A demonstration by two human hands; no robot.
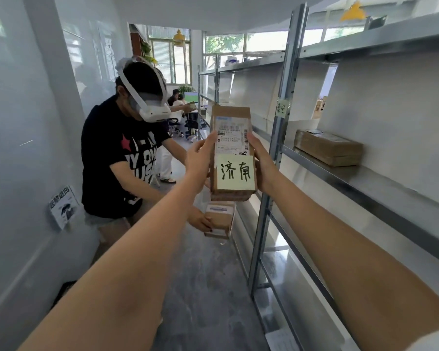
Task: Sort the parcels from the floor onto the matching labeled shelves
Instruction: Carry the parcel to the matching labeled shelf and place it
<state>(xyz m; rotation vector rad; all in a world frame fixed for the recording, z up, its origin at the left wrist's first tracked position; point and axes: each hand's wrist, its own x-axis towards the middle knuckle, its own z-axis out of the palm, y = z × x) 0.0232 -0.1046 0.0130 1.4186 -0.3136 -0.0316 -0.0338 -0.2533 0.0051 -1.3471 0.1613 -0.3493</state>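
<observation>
I hold a brown cardboard parcel (232, 125) upright in front of me, between both hands. It carries a white shipping label and a pale yellow note (235, 172) with two handwritten characters. My left hand (200, 158) grips its left edge and my right hand (262, 164) grips its right edge. The metal shelf unit (276, 138) stands just to the right, and a small green label (281, 108) is stuck on its upright post. One brown parcel (328, 147) lies on the middle shelf to the right.
A person in a black T-shirt with a white headset (127, 158) bends in the aisle to the left, holding another small parcel (219, 220) low by the shelf. A white wall runs along the left. The grey floor (203, 287) runs ahead between wall and shelving.
</observation>
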